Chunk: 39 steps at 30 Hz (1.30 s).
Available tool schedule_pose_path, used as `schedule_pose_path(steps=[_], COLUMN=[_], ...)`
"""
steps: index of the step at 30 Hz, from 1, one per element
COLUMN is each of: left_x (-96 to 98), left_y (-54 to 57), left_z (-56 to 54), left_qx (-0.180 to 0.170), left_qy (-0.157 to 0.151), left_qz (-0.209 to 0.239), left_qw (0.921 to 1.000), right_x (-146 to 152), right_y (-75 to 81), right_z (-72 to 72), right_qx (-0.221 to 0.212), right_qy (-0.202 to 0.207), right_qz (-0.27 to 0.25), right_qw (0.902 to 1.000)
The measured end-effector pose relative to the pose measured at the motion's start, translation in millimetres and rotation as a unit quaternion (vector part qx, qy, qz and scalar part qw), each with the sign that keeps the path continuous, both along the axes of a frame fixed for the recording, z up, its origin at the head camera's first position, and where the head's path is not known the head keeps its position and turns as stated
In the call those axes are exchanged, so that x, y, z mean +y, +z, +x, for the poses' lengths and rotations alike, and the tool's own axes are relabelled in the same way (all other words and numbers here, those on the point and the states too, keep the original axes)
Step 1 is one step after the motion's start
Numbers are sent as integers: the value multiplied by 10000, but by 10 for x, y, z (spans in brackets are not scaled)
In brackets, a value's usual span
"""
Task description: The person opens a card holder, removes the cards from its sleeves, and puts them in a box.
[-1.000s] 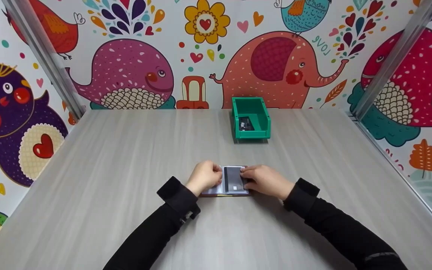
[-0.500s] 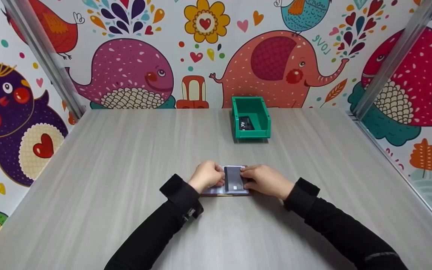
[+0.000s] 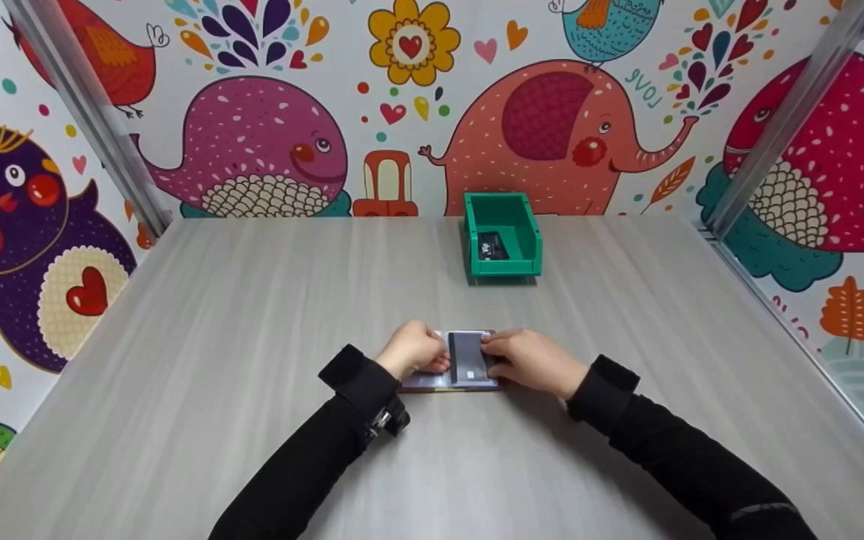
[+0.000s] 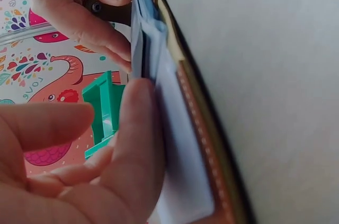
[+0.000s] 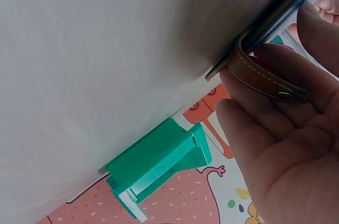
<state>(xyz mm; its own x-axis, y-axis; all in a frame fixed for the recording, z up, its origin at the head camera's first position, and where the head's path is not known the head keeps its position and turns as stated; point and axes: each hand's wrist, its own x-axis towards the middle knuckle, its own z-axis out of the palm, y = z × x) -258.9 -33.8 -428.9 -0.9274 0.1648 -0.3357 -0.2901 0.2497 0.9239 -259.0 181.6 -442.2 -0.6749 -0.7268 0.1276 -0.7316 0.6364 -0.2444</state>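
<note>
A brown leather card wallet [image 3: 451, 389] lies unfolded on the table, showing clear plastic sleeves [image 4: 183, 166]. A dark grey card [image 3: 467, 352] with a chip sits on its right half. My left hand [image 3: 415, 350] is over the left half; in the left wrist view its thumb [image 4: 139, 113] presses against the sleeves while the index finger [image 4: 50, 123] stays apart from it. My right hand [image 3: 533, 361] grips the wallet's right edge, thumb on the inner face. Beside its fingers the stitched strap [image 5: 265, 81] with a metal snap sticks out in the right wrist view.
Farther back on the table [image 3: 267, 285] stands a green bin [image 3: 505, 268] with a black card [image 3: 491, 246] inside. Walls printed with cartoon animals enclose the back and sides, with metal posts [image 3: 91, 120] at the corners.
My left hand has shifted slightly to the right over the sleeves, its wrist turning a little. The right hand, the card and the wallet keep nearly the same place.
</note>
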Motion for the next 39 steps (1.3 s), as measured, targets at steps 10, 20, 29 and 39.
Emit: schedule_pose_path(steps=[10, 20, 29, 39], left_x=[81, 87, 72, 87], left_y=[-34, -71, -94, -99], left_z=[-7, -22, -19, -27], left_qx=[316, 506, 625, 570], left_qy=[44, 352, 376, 385], left_qz=[-880, -1166, -1060, -1131], left_qw=[9956, 9913, 9917, 9912], right_x=[-18, -28, -23, -32], right_y=[19, 15, 6, 9], right_z=[16, 19, 10, 5], right_qx=[22, 59, 150, 168], right_qy=[-19, -27, 2, 26], right_qz=[97, 75, 65, 96], right_qw=[9999, 10000, 9999, 9998])
